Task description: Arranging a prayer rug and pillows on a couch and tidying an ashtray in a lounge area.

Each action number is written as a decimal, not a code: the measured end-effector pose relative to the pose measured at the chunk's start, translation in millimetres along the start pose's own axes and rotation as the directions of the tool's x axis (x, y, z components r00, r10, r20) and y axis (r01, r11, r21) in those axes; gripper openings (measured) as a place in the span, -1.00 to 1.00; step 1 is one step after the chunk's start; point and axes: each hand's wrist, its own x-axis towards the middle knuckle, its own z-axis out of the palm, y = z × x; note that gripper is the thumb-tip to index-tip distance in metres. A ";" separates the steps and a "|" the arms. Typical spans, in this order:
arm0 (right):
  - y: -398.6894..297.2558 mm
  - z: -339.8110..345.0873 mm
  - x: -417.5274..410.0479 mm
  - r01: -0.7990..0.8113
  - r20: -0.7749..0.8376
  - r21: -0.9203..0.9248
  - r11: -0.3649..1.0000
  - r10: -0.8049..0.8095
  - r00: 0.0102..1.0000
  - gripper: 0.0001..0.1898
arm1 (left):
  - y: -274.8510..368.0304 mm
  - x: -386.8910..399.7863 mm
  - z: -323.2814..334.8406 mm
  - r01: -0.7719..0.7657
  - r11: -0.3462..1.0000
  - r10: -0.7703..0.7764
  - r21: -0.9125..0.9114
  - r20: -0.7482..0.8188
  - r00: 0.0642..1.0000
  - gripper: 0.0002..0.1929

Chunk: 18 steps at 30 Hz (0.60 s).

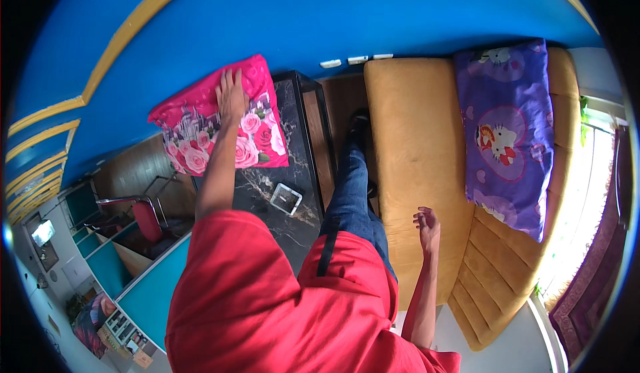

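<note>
My left hand (231, 97) lies flat on a pink pillow (207, 133) printed with roses and a castle. The pillow rests on a black marble-patterned table (295, 118), its far edge near the blue wall. Over the seat of a tan upholstered sofa (415, 138) hangs my right hand (427, 223), loosely curled and holding nothing. A purple pillow (505, 128) with cartoon cat pictures leans along the sofa's backrest. On the table, nearer to me, sits a small clear square dish (286, 199) with a pale rim.
My legs (347, 188) stand in the narrow gap between table and sofa. White wall sockets (358, 60) sit low on the blue wall (320, 13). To the left are a red metal-framed chair (146, 218) and teal partitions (155, 283). A bright window (582, 213) is behind the sofa.
</note>
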 end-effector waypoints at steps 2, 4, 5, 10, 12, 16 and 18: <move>-0.7 2.3 -1.4 -0.022 0.018 -0.004 1.000 0.022 1.000 -0.78 | -11.6 13.4 9.9 -0.018 1.000 0.018 -0.001 0.015 1.000 -0.30; -1.9 7.7 -2.2 -0.065 0.037 -0.107 0.992 0.069 0.997 -0.78 | -12.6 19.3 19.8 -0.005 1.000 0.005 -0.012 0.031 1.000 -0.39; -3.4 11.0 -2.8 -0.041 0.063 -0.103 0.994 0.048 0.997 -0.78 | -13.6 19.7 22.5 0.015 1.000 -0.014 -0.025 0.033 0.999 -0.39; -23.8 31.1 -1.6 0.113 0.155 -0.163 0.980 -0.087 0.984 -0.77 | -19.1 34.1 20.9 0.025 0.999 -0.024 -0.020 0.076 0.997 -0.52; -33.8 35.9 -1.0 0.132 0.158 -0.182 0.974 -0.104 0.982 -0.77 | -23.6 40.9 12.3 0.032 0.997 -0.013 -0.076 0.238 0.971 -0.54; -47.6 38.9 -0.3 0.186 0.154 -0.181 0.966 -0.159 0.975 -0.78 | -31.2 33.8 -13.5 0.024 0.980 0.020 -0.197 0.216 0.976 -0.54; -52.2 39.6 -2.4 0.195 0.165 -0.143 0.970 -0.171 0.971 -0.78 | -36.8 19.3 -31.3 -0.001 0.982 0.029 -0.191 0.143 0.989 -0.56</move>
